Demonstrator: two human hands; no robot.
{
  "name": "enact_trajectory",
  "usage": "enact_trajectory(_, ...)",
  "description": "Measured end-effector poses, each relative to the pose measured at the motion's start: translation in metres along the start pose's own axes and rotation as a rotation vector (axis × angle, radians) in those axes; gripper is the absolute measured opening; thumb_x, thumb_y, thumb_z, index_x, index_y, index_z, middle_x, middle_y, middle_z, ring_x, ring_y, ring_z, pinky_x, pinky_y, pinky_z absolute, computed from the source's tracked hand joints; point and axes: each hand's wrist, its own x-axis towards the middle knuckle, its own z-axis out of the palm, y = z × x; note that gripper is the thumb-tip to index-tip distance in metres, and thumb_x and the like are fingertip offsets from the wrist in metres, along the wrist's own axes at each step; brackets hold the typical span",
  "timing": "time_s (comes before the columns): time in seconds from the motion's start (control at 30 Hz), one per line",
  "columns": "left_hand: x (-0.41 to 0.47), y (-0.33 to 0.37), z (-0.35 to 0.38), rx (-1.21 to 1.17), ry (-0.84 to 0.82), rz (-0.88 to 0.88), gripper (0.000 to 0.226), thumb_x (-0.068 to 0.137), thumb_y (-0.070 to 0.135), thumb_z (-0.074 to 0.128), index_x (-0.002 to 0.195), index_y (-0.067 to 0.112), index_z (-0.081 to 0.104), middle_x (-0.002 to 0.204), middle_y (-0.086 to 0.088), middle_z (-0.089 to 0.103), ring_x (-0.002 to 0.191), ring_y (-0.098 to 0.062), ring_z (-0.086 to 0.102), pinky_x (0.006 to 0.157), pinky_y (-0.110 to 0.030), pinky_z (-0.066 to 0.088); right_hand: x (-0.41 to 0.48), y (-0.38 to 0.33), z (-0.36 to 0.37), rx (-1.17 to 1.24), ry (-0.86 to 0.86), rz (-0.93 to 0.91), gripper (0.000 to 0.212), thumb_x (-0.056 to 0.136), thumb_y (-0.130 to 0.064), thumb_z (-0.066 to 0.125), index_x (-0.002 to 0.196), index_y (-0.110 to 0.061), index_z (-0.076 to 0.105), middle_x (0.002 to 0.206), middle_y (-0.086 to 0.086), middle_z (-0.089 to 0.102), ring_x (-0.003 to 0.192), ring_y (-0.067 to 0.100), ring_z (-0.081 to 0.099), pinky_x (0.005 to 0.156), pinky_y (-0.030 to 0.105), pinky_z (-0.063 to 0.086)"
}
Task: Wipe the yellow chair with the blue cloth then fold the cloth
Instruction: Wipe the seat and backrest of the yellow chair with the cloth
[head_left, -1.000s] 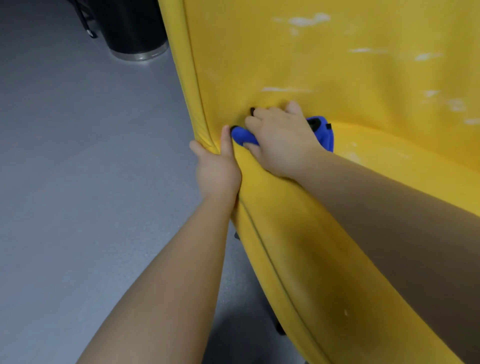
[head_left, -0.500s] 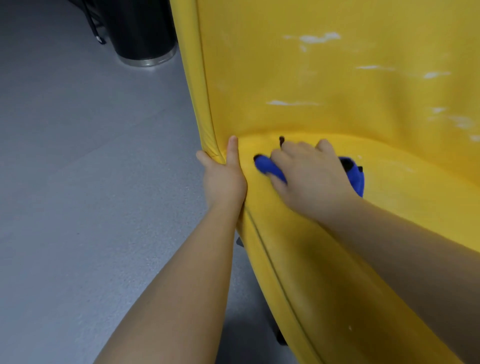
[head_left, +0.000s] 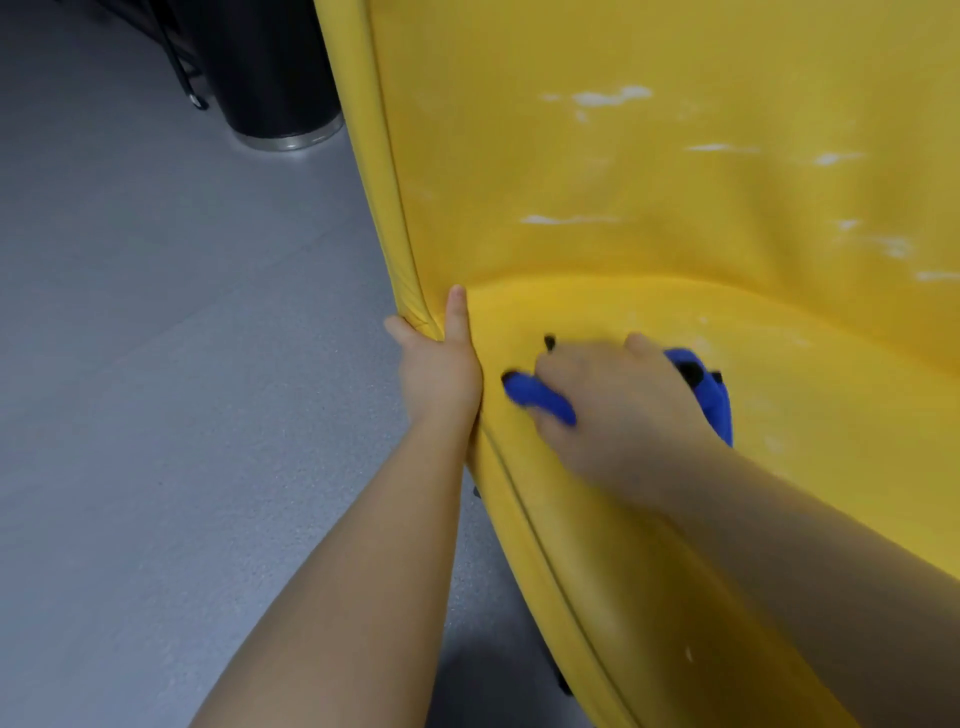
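The yellow chair (head_left: 649, 208) fills the right side of the view, its backrest marked with white worn patches. My left hand (head_left: 441, 371) grips the chair's left edge where backrest meets seat, thumb on the inner face. My right hand (head_left: 618, 405) presses a bunched blue cloth (head_left: 540, 397) flat onto the seat just right of that edge. Blue cloth shows on both sides of the hand, with black trim at its far end. Most of the cloth is hidden under the palm.
Grey floor (head_left: 182, 364) spreads to the left. A black cylindrical base with a metal rim (head_left: 280, 104) stands at the top left, close behind the chair's edge, with thin black cables beside it.
My right hand has slid the cloth down from the crease at the backrest onto the seat, toward me and slightly right. The left hand keeps its hold on the chair edge.
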Motion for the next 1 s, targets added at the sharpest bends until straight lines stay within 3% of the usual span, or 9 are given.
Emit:
enact_trajectory(0.17,-0.001,-0.001,-0.001,-0.022,-0.009,0.005,0.056,0.095,0.061,0.046,0.126,0.016,0.037,0.099,0.005,0.054,0.085,-0.018,0.054,0.069,-0.03,0.037,-0.035,-0.006,0.0,-0.044,-0.002,-0.112,0.019,0.08,-0.035,0.045,0.075,-0.02,0.057,0.067,-0.004,0.052,0.058,0.022,0.052,0.061,0.035,0.039)
enact_trajectory(0.3,0.0,-0.003,-0.001,0.007,-0.008,0.018,0.06,0.095,0.061,0.046,0.132,0.015,0.036,0.102,0.004,0.054,0.085,-0.019,0.052,0.07,-0.03,0.036,0.028,0.02,0.018,-0.189,0.133,0.056,0.016,0.077,-0.024,0.067,0.076,-0.01,0.059,0.069,0.011,0.058,0.059,0.032,0.056,0.059,0.038,0.039)
enact_trajectory(0.47,0.001,-0.002,-0.002,0.025,-0.017,0.003,0.066,0.093,0.063,0.046,0.136,0.016,0.033,0.097,0.006,0.053,0.08,-0.017,0.052,0.058,-0.029,0.035,0.072,0.042,0.029,-0.258,0.136,0.17,0.018,0.089,-0.024,0.055,0.084,-0.007,0.058,0.08,0.015,0.06,0.069,0.034,0.056,0.063,0.038,0.025)
enact_trajectory(0.57,-0.002,-0.001,-0.003,0.022,-0.011,-0.016,0.064,0.092,0.065,0.046,0.132,0.016,0.033,0.096,0.005,0.056,0.084,-0.021,0.055,0.067,-0.033,0.039,0.067,0.046,0.031,-0.177,0.173,0.165,0.019,0.091,-0.026,0.052,0.079,-0.011,0.049,0.075,0.012,0.052,0.066,0.033,0.048,0.063,0.038,0.026)
enact_trajectory(0.67,-0.005,0.004,-0.004,0.008,-0.022,-0.047,0.062,0.092,0.065,0.048,0.128,0.018,0.033,0.093,0.006,0.053,0.089,-0.024,0.058,0.069,-0.034,0.039,0.069,0.049,0.029,-0.071,0.1,0.21,0.023,0.094,-0.029,0.046,0.079,-0.014,0.038,0.076,0.005,0.041,0.066,0.03,0.041,0.064,0.038,0.028)
enact_trajectory(0.77,-0.005,0.012,-0.004,-0.083,-0.054,-0.217,0.085,0.085,0.068,0.056,0.142,0.014,0.023,0.117,-0.003,0.052,0.116,-0.031,0.056,0.088,-0.039,0.043,0.067,0.05,0.028,0.008,0.083,0.248,0.024,0.094,-0.032,0.044,0.078,-0.016,0.038,0.077,0.002,0.043,0.067,0.029,0.043,0.066,0.038,0.031)
enact_trajectory(0.83,-0.008,0.018,-0.001,-0.101,-0.08,-0.39,0.102,0.076,0.073,0.062,0.145,0.011,0.018,0.134,-0.01,0.049,0.123,-0.034,0.051,0.101,-0.048,0.043,0.064,0.051,0.03,0.051,0.101,0.271,0.025,0.094,-0.033,0.045,0.077,-0.015,0.039,0.076,0.002,0.044,0.067,0.029,0.045,0.064,0.038,0.031)
enact_trajectory(0.93,-0.012,0.019,0.006,-0.108,-0.061,-0.43,0.097,0.074,0.07,0.068,0.137,0.011,0.024,0.136,-0.012,0.049,0.121,-0.034,0.051,0.102,-0.049,0.043,0.061,0.052,0.03,0.097,0.105,0.298,0.025,0.093,-0.033,0.047,0.077,-0.015,0.041,0.075,0.002,0.045,0.068,0.028,0.045,0.061,0.035,0.027)
enact_trajectory(1.0,-0.013,0.021,0.012,-0.074,-0.006,-0.391,0.09,0.077,0.068,0.066,0.134,0.01,0.027,0.134,-0.011,0.051,0.119,-0.034,0.053,0.092,-0.041,0.042,0.062,0.051,0.028,0.116,0.097,0.302,0.024,0.092,-0.033,0.047,0.077,-0.015,0.042,0.077,0.001,0.046,0.069,0.027,0.046,0.061,0.035,0.027)
